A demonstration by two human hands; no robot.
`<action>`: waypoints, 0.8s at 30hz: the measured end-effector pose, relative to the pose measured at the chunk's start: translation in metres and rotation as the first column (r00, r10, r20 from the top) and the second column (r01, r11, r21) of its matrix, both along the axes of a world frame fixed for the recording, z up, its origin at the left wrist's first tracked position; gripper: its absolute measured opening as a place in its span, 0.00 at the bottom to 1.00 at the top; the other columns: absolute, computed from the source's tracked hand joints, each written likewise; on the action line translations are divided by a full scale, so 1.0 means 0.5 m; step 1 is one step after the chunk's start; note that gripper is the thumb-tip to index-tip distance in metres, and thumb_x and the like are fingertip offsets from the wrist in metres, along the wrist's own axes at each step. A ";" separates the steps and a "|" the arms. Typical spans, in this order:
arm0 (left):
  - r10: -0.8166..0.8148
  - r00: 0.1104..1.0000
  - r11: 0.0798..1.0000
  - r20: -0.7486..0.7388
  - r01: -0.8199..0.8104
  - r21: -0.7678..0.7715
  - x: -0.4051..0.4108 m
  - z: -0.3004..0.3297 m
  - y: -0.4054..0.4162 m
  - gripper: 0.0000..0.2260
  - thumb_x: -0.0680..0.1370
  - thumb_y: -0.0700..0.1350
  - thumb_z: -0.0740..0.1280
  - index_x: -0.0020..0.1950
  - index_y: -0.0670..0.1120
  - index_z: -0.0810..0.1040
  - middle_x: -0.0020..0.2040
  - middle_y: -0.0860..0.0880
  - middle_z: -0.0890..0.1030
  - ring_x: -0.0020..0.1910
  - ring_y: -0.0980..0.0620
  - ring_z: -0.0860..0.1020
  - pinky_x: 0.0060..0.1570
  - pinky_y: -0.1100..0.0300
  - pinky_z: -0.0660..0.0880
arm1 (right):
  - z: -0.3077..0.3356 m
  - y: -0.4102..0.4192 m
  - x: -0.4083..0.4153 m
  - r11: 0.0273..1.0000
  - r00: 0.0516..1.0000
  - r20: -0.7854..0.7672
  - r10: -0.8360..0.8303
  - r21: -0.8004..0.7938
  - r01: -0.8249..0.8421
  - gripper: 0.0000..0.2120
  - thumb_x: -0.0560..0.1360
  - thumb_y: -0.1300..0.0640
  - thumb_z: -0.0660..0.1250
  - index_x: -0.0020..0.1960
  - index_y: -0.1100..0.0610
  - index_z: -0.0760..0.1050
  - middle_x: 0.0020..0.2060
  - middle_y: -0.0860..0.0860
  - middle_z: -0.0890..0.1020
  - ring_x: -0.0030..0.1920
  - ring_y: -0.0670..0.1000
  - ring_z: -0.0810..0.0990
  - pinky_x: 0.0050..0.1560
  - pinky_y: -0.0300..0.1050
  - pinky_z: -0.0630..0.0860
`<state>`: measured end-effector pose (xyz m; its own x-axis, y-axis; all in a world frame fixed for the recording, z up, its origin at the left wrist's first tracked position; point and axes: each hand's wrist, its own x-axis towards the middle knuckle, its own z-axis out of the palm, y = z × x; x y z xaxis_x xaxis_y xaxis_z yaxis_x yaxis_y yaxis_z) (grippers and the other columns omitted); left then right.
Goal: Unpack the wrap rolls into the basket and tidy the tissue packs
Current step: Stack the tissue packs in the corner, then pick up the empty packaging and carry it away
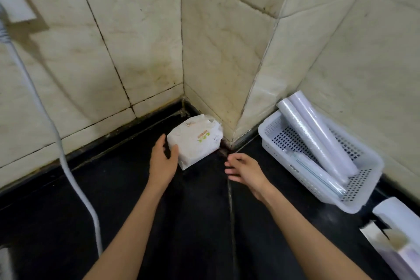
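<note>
One white basket (284,143) stands right of the tissue pack (196,140) and holds three wrap rolls (318,134). The single pack lies in the wall corner. The left hand (162,162) touches its near-left edge, fingers open; the right hand (246,171) hovers open beside it.

Home kitchen; tiled wall (136,41); dark counter (193,211).

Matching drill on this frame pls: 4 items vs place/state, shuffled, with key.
1. tissue pack
2. wrap rolls
3. right hand
4. white cable

A. leaning in the white basket
B. open, touching nothing
C. in the wall corner, left hand against it
D. hanging down onto the counter at left

Pairs: 1-C, 2-A, 3-B, 4-D
</note>
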<state>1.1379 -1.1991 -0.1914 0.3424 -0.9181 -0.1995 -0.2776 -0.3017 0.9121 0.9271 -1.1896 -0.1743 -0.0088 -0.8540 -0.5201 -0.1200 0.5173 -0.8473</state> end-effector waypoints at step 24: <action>-0.675 -0.192 0.026 0.712 0.959 0.283 -0.913 -0.011 0.358 0.33 0.75 0.47 0.65 0.75 0.52 0.51 0.78 0.48 0.49 0.76 0.48 0.44 0.75 0.48 0.45 | -0.033 0.574 -0.908 0.993 0.442 -0.889 -0.118 -0.114 0.037 0.26 0.76 0.50 0.64 0.70 0.58 0.63 0.68 0.58 0.68 0.70 0.58 0.63 0.70 0.50 0.59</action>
<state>0.6814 -1.0199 -0.1969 -0.9043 -0.4018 -0.1439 -0.4268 0.8521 0.3028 0.4733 -0.9027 -0.1908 -0.5021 -0.8557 -0.1255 -0.7932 0.5134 -0.3274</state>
